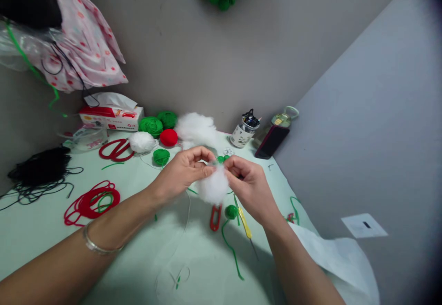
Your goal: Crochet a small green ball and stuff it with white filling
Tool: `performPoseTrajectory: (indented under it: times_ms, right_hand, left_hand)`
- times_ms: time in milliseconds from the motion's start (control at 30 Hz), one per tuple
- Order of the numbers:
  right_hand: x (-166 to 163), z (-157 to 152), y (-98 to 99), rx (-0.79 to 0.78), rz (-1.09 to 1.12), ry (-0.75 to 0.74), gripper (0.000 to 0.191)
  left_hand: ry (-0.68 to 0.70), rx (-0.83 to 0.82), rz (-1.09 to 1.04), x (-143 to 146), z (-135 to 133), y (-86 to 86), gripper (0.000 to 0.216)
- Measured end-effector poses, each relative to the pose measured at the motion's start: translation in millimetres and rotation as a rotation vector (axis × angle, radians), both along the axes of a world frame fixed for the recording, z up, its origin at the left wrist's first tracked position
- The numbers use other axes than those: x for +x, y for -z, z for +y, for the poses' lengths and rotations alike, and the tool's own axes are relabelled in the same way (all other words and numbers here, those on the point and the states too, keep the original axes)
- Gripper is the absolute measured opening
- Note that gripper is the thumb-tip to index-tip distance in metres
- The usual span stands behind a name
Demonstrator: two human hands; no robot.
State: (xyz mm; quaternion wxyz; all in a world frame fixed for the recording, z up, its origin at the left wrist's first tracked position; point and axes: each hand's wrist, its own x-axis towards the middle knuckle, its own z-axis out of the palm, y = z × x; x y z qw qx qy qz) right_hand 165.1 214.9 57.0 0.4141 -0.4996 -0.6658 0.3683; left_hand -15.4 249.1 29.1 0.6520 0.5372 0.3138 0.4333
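Observation:
A tuft of white stuffing (214, 186) hangs between my two hands above the table. My left hand (189, 169) pinches it from the left, thumb and fingers closed. From the right, my right hand (247, 180) grips it with its fingertips. Just beyond the fingertips show small green balls (223, 158), partly hidden. Under the hands lie a red plastic stitch holder (216, 217), a green crocheted ball (231, 211) with a yarn tail, and a yellow-handled crochet hook (245, 222). A larger heap of white stuffing (196, 129) rests by the wall.
Along the back stand a tissue box (112, 117), green yarn balls (151, 126), a red ball (169, 137), a jar of tools (243, 132) and a phone (272, 142) leaning on a bottle. Red scissors (116, 149), black yarn (41, 167) and red yarn (91, 201) lie left.

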Motion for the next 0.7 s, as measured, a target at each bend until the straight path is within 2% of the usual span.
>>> performPoseTrajectory:
  times_ms: [133, 267, 400, 533, 700]
  right_hand:
    - [3, 0, -1.3, -0.011, -0.077, -0.032, 0.016]
    - [-1, -6, -0.9, -0.004, -0.176, -0.079, 0.014]
    - [-8, -16, 1.7, 0.129, -0.301, -0.049, 0.013]
    - [-10, -17, 2.8, 0.247, -0.376, -0.022, 0.015]
    - [-5, -8, 7.2, 0.314, -0.377, 0.112, 0.018]
  left_hand:
    - [-0.073, 0.102, 0.116, 3, -4, -1.4, 0.024]
    - [-0.265, 0.224, 0.223, 10, -9, 7.0, 0.015]
    - [-0.431, 0.337, 0.238, 13, -11, 13.1, 0.018]
    - [-0.39, 0.342, 0.239, 12, -15, 5.4, 0.012]
    - [-0.272, 0.13, 0.138, 11, -18, -5.3, 0.014]
